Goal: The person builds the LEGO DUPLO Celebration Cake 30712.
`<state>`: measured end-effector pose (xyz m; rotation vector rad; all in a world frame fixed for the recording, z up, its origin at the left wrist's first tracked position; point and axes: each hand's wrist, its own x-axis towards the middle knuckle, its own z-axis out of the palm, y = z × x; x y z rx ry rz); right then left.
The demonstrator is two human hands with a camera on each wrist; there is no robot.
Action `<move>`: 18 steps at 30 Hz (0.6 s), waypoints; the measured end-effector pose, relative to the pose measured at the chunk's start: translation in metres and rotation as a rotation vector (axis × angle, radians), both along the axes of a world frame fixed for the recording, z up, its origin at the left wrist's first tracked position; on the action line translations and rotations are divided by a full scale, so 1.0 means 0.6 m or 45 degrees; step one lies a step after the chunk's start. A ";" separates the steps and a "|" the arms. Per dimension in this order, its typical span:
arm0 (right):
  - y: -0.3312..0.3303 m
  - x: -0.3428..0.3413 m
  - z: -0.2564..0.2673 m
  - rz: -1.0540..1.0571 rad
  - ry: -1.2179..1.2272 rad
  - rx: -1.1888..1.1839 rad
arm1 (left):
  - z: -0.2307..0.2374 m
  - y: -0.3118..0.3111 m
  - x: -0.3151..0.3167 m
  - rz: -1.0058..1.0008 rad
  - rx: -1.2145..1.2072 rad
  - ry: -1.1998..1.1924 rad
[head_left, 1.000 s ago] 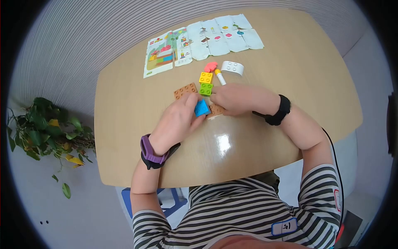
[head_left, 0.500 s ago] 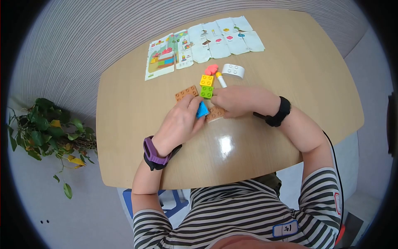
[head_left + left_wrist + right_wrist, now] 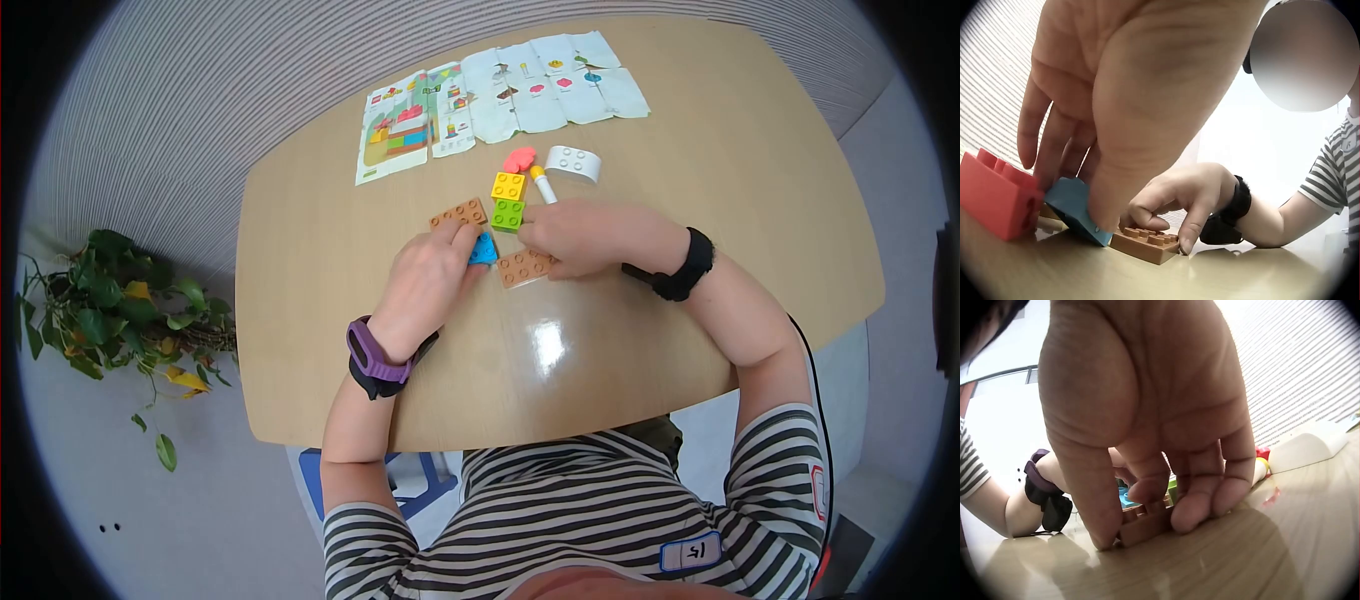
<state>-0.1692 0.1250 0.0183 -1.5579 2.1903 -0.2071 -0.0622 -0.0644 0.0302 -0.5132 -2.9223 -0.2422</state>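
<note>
My left hand (image 3: 420, 285) pinches a blue toy brick (image 3: 483, 250) between thumb and fingers; in the left wrist view the brick is tilted over the table. A red brick (image 3: 1002, 194) stands beside it there, hidden under the hand in the head view. With thumb and fingers, my right hand (image 3: 585, 235) grips the right end of a brown studded plate (image 3: 523, 268) lying on the table. Another brown plate (image 3: 458, 213) lies beyond my left fingers. Close to my right fingertips is a green brick (image 3: 508, 216), with a yellow brick (image 3: 508, 186) behind it.
Farther back lie a pink piece (image 3: 519, 160), a white stick with a yellow tip (image 3: 543, 186) and a white rounded brick (image 3: 573, 163). A creased picture sheet (image 3: 500, 110) spreads along the table's far edge. A plant (image 3: 110, 300) hangs left of the table.
My left hand has drawn the blue brick leftward, away from the right brown plate, so more of that plate's studs show. My right hand keeps its hold there.
</note>
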 end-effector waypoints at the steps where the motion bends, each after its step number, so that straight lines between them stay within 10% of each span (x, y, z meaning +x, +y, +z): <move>1: 0.000 -0.002 -0.002 0.006 0.008 -0.009 | -0.001 0.001 -0.001 0.006 -0.004 0.008; 18: -0.002 0.000 0.008 -0.127 -0.014 0.062 | 0.014 0.020 -0.045 0.001 -0.121 0.051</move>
